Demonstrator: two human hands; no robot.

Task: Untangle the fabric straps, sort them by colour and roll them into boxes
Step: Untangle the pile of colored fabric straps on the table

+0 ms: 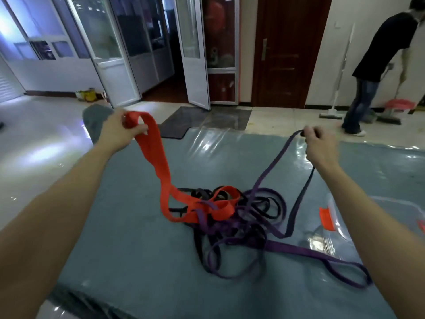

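Left hand (119, 131) grips red strap (158, 166) loop, raised over mat (128, 238) far-left corner. Right hand (319, 146) pinches purple strap (273, 166) loop near far edge. Both straps drop into tangle (230, 224) of red, purple and black at mat centre. Clear box (402, 208) with orange latch (326, 218) at right edge. Person (377, 65) sweeping, well apart.

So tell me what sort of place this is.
Likely an office hallway or lobby: glass-panelled partitions, a glossy tiled floor and a brown wooden door.
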